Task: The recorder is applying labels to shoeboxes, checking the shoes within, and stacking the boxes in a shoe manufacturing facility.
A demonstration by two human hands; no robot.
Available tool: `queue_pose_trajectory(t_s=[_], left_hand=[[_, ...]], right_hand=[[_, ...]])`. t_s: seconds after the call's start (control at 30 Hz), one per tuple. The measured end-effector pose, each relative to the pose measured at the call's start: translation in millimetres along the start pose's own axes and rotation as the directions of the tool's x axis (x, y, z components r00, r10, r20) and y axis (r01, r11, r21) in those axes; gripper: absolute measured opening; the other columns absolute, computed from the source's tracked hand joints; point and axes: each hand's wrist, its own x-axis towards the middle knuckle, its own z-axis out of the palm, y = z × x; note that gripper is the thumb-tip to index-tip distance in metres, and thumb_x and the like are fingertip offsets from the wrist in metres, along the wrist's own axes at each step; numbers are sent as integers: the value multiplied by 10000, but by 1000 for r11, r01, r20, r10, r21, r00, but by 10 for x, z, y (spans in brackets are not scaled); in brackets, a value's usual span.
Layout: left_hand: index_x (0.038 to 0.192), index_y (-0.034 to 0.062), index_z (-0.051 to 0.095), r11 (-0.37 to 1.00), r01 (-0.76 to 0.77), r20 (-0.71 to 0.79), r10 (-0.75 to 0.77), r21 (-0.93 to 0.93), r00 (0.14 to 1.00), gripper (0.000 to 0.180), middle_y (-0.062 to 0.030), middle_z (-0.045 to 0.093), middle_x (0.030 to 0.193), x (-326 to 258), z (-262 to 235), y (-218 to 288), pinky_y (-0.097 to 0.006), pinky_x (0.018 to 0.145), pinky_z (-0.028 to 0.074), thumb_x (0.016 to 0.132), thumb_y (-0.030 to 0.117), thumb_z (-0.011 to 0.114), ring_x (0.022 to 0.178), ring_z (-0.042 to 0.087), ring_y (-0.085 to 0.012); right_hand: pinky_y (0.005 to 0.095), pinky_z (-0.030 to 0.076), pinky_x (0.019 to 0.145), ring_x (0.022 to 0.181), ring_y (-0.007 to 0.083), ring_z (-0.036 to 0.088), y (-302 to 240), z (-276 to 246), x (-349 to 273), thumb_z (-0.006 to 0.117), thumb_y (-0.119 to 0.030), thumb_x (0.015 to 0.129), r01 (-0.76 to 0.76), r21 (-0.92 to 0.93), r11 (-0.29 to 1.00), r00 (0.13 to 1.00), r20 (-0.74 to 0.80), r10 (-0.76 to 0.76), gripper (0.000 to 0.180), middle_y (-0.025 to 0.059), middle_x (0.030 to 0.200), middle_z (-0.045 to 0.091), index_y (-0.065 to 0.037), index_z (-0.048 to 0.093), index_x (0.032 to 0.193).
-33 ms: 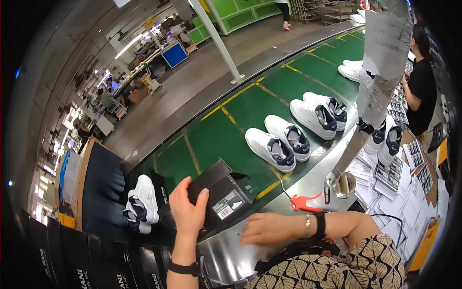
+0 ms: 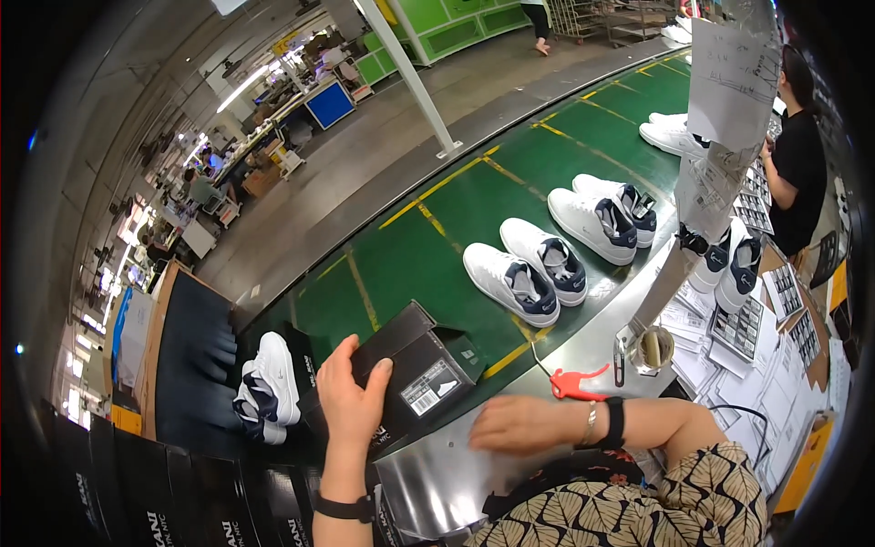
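Observation:
A black shoe box [image 2: 424, 365] with a white label on its end stands tilted at the near edge of the green belt, its end flap sticking out. My left hand [image 2: 351, 397] grips the near left side of this box, thumb on top and the fingers partly hidden. My right hand [image 2: 515, 424] hovers over the metal edge, apart from the box, palm down with loosely stretched fingers and nothing visible in it. To the left of the box lies a pair of white shoes [image 2: 284, 378] with dark blue linings.
Pairs of white shoes [image 2: 533, 269] stand along the green belt [image 2: 465, 191]. A red air gun [image 2: 579, 381] and a tape roll [image 2: 652, 349] lie near my right forearm. Black shoe boxes [image 2: 182, 492] line the lower left. Papers [image 2: 756, 383] and a co-worker [image 2: 797, 173] are on the right.
My right hand has shifted slightly to the right, away from the shoe box. My left hand stays on the box, barely moved.

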Motion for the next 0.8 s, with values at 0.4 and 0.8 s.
queue_pose_trajectory(t_s=[0.4,0.8], left_hand=[[955,4,547,985,-128,-253,153,113,955,239,-167,550,985,237,86,-460,-400,840,385,749,79,642,945,500,-339],[940,14,583,926,372,-182,-356,62,917,227,-169,488,1154,-554,-336,-670,-361,909,371,734,90,640,1069,474,-299]], right_hand=[[366,436,767,870,267,543,1080,-438,-1217,562,-99,705,-757,-264,597,651,-228,724,211,95,926,575,-96,592,914],[401,393,835,923,254,586,1987,-238,-926,507,-188,797,-715,-611,341,329,137,934,290,87,912,602,-295,567,1060]])
